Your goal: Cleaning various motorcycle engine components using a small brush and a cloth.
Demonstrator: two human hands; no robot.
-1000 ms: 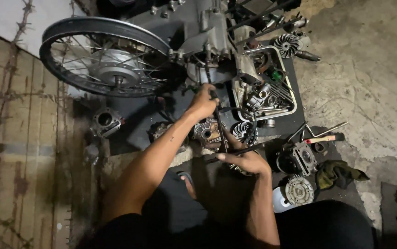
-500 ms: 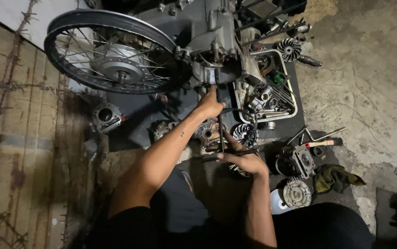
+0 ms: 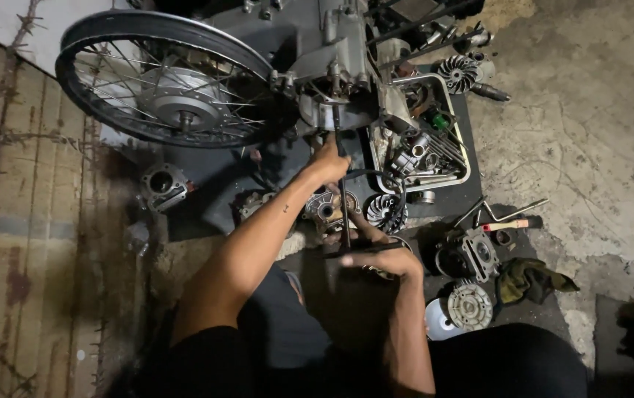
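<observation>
Left hand (image 3: 329, 163) steadies long T-wrench (image 3: 342, 193), right hand (image 3: 380, 259) grips handle, engine (image 3: 335, 81) above

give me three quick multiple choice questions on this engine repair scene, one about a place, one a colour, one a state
1. Where is the spoked wheel?
A. upper left, beside the engine
B. lower right, on the rag
C. inside the tray

2. What colour is the handle of the tool lying right of the tray?
A. blue
B. red
C. yellow

3. How does the long rod stand?
A. lying flat on the floor
B. held by both hands, its tip at the engine
C. leaning alone on the wheel

Answers: 1 A, the wheel sits at upper left next to the engine. 2 B, its handle is red. 3 B, the left hand grips it up high, the right hand at its lower end.
</observation>
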